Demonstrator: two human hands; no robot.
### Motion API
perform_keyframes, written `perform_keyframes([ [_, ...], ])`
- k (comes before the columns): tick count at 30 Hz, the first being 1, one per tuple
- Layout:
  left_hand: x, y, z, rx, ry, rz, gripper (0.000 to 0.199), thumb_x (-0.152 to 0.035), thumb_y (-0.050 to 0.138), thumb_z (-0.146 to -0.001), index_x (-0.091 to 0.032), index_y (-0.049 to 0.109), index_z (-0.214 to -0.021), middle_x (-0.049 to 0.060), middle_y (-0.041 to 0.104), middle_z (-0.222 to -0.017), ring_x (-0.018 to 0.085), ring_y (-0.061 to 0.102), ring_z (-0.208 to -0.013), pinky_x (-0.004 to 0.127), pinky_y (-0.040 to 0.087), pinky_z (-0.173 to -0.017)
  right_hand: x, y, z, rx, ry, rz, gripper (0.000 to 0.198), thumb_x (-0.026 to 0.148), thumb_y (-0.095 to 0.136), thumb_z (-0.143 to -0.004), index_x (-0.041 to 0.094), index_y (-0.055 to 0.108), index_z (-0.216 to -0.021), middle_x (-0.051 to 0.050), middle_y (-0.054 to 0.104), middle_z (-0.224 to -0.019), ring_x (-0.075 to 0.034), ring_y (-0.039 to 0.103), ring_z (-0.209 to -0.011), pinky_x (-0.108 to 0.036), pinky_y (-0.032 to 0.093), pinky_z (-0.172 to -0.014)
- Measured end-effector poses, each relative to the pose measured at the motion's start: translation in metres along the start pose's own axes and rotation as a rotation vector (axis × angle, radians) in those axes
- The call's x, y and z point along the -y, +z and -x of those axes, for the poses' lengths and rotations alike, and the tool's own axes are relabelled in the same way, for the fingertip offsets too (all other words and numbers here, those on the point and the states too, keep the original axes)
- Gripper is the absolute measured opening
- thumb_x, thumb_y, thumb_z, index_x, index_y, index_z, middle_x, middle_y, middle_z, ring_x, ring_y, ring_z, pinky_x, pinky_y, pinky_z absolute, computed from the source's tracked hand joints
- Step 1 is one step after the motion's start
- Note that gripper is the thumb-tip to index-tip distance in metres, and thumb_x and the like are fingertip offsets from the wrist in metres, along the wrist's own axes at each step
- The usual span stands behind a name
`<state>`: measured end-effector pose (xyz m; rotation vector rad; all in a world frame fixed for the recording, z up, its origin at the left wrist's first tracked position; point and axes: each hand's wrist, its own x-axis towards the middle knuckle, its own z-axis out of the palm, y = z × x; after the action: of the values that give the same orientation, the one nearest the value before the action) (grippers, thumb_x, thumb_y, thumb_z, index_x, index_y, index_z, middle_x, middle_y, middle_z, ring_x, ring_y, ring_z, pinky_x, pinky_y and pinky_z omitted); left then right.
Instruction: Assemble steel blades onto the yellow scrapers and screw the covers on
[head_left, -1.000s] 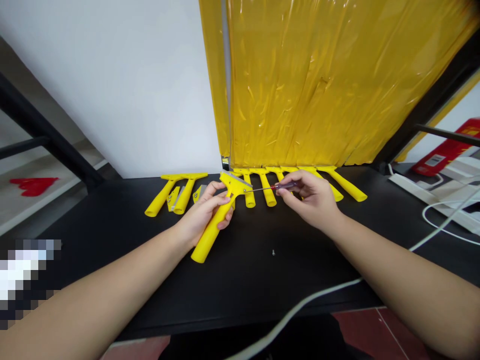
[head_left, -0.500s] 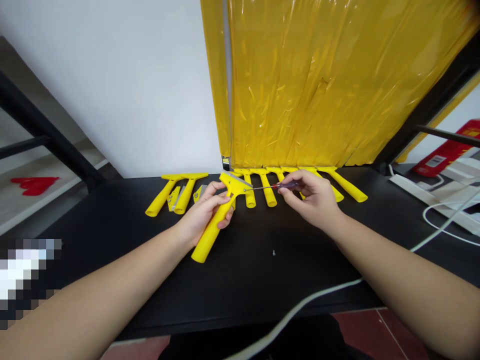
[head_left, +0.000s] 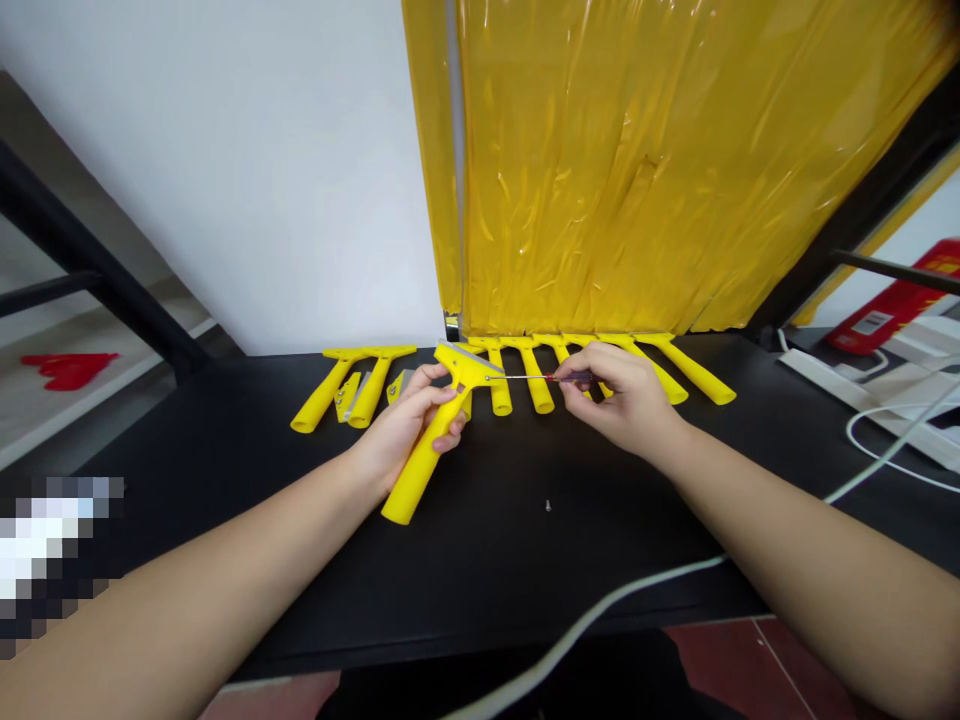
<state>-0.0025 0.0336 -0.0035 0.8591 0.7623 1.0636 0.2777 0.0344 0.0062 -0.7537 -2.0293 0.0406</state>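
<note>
My left hand [head_left: 409, 425] is wrapped round a yellow scraper [head_left: 424, 460], whose wide head with a grey edge strip points up and away. In my right hand [head_left: 626, 395] a screwdriver [head_left: 534, 378] with a dark red handle is pinched, its thin shaft pointing left. The tip meets the scraper head at a small screw near the right corner. A small loose screw [head_left: 548, 506] lies on the black table below my hands. Behind my left hand lie yellow head pieces [head_left: 346, 397] with metal strips, partly covered.
Several yellow scraper handles [head_left: 541, 390] lie in a row along the back of the black table [head_left: 480, 570], two more handles [head_left: 322, 395] at left. Yellow plastic sheeting [head_left: 600, 170] hangs behind. A pale cable [head_left: 615, 605] crosses the front right. A red package [head_left: 885, 305] stands at far right.
The scraper's head has shifted very slightly left, and the screwdriver with it. My right fingers have changed position a little on the screwdriver's handle.
</note>
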Motion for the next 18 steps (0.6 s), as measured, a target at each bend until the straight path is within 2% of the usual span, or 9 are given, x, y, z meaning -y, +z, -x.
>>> perform_keyframes([
  [8, -0.001, 0.003, 0.002, -0.009, 0.009, -0.024, 0.044, -0.014, 0.068, -0.078, -0.029, 0.042, -0.110, -0.001, 0.060, -0.087, 0.011, 0.058, -0.053, 0.014, 0.034, -0.036, 0.001, -0.002, 0.000, 0.057, 0.004, 0.015, 0.015, 0.013, 0.063, -0.090, 0.025, 0.070, -0.095, -0.003, 0.067, -0.086, -0.018, 0.061, -0.070, -0.033, 0.053, -0.066],
  [13, 0.001, 0.004, 0.006, 0.042, 0.086, -0.099, 0.043, -0.016, 0.070, -0.080, -0.029, 0.041, -0.109, -0.003, 0.061, -0.082, 0.012, 0.058, -0.052, 0.016, 0.036, -0.038, 0.000, 0.000, 0.002, 0.061, 0.169, -0.026, 0.009, 0.025, 0.066, -0.094, 0.023, 0.071, -0.101, -0.004, 0.072, -0.088, -0.017, 0.063, -0.067, -0.032, 0.054, -0.063],
  [15, 0.002, 0.006, 0.009, 0.048, 0.123, -0.137, 0.041, -0.017, 0.069, -0.081, -0.029, 0.040, -0.108, -0.004, 0.061, -0.083, 0.012, 0.058, -0.053, 0.016, 0.038, -0.039, -0.001, 0.001, 0.003, 0.074, 0.257, -0.026, 0.013, 0.033, 0.066, -0.097, 0.022, 0.072, -0.101, -0.004, 0.072, -0.082, -0.017, 0.062, -0.062, -0.031, 0.052, -0.059],
  [18, 0.004, 0.009, 0.012, 0.033, 0.167, -0.220, 0.038, -0.019, 0.068, -0.083, -0.028, 0.039, -0.105, -0.005, 0.059, -0.085, 0.012, 0.059, -0.053, 0.017, 0.040, -0.038, -0.002, 0.001, 0.002, 0.184, 0.322, 0.029, 0.028, 0.041, 0.055, -0.104, 0.021, 0.070, -0.090, -0.002, 0.067, -0.070, -0.017, 0.060, -0.059, -0.032, 0.046, -0.058],
])
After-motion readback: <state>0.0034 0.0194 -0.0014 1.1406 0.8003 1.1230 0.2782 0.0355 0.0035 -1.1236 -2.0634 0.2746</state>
